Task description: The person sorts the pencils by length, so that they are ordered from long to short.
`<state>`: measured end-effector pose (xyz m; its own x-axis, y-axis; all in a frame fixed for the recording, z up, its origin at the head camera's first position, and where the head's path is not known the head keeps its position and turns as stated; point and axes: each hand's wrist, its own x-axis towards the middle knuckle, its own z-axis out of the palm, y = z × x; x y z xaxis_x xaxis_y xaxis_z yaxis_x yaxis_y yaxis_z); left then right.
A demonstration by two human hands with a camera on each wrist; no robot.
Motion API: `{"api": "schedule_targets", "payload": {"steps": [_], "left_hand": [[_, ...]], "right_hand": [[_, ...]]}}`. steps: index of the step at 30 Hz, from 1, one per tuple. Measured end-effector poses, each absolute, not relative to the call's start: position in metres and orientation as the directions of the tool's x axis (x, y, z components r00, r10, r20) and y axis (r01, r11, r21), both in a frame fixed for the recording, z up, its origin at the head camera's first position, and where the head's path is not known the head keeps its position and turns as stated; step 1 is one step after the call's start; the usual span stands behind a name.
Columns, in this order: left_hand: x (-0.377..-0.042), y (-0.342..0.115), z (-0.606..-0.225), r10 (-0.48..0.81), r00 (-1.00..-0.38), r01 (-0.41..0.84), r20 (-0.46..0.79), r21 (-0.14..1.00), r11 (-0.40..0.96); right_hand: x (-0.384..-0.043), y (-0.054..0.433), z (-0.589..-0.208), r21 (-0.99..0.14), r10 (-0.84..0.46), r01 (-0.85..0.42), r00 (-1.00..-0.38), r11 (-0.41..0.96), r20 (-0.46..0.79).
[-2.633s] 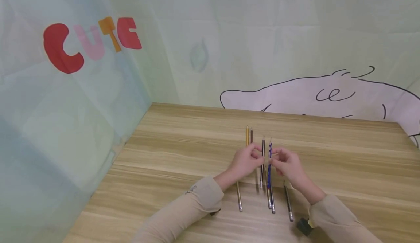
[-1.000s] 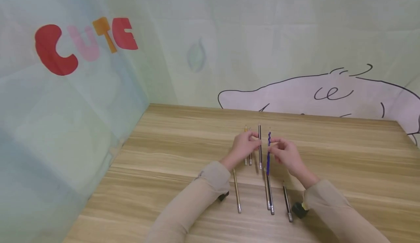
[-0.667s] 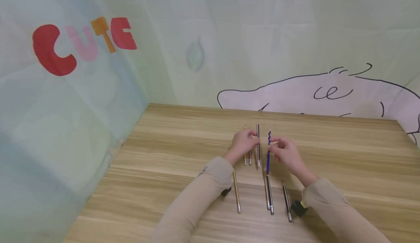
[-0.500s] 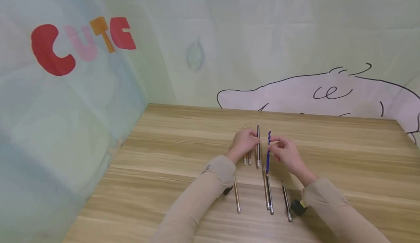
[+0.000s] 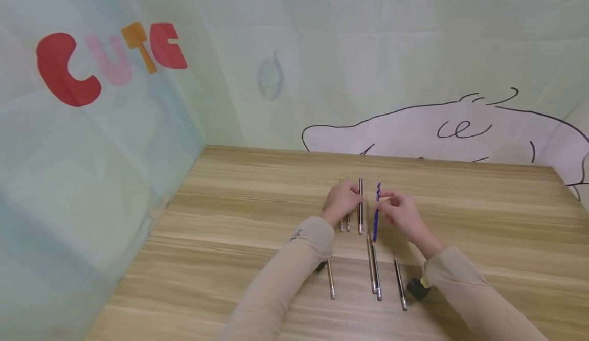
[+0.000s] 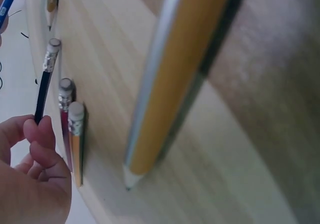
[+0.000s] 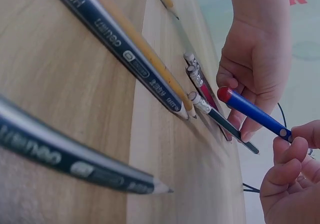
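Between thumb and fingertips, my left hand (image 5: 342,201) pinches a black pencil (image 5: 361,221) with a white eraser end towards me. Just left of it, partly hidden by that hand, lie a yellow pencil (image 6: 76,144) and a dark red pencil (image 6: 65,109), side by side with erasers level. My right hand (image 5: 399,214) pinches a blue pencil (image 5: 376,227) with a red end, its tip pointing away. In the right wrist view the blue pencil appears raised off the table. A small gap separates the two held pencils.
Nearer me on the wooden table (image 5: 221,239) lie a yellow pencil (image 5: 331,282), partly under the left sleeve, a touching pair of a yellow pencil (image 5: 370,259) and a dark pencil (image 5: 376,274), and a black pencil (image 5: 400,285). A printed cloth (image 5: 239,75) stands behind.
My left hand has carried the black pencil away from me and leftward, closer to the yellow and red pencils. The right hand has shifted slightly farther away, still holding the blue pencil.
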<state>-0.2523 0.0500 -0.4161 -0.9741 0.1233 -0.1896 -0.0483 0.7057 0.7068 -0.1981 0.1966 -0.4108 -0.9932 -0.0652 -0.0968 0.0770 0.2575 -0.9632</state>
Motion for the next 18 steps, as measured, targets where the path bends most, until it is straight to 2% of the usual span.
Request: {"api": "schedule_targets", "payload": {"steps": [4, 18], "left_hand": [[-0.2533, 0.0512, -0.4194, 0.117, -0.976, -0.040, -0.181, 0.687, 0.726], [-0.2478, 0.0570, -0.4208, 0.118, -0.982, -0.005, -0.148, 0.643, 0.766]], "right_hand": [[-0.1997, 0.1985, -0.4110, -0.956, -0.056, 0.111, -0.990, 0.273, -0.131], [-0.2003, 0.2033, -0.4114, -0.956, -0.046, 0.117, -0.990, 0.268, -0.134]]}}
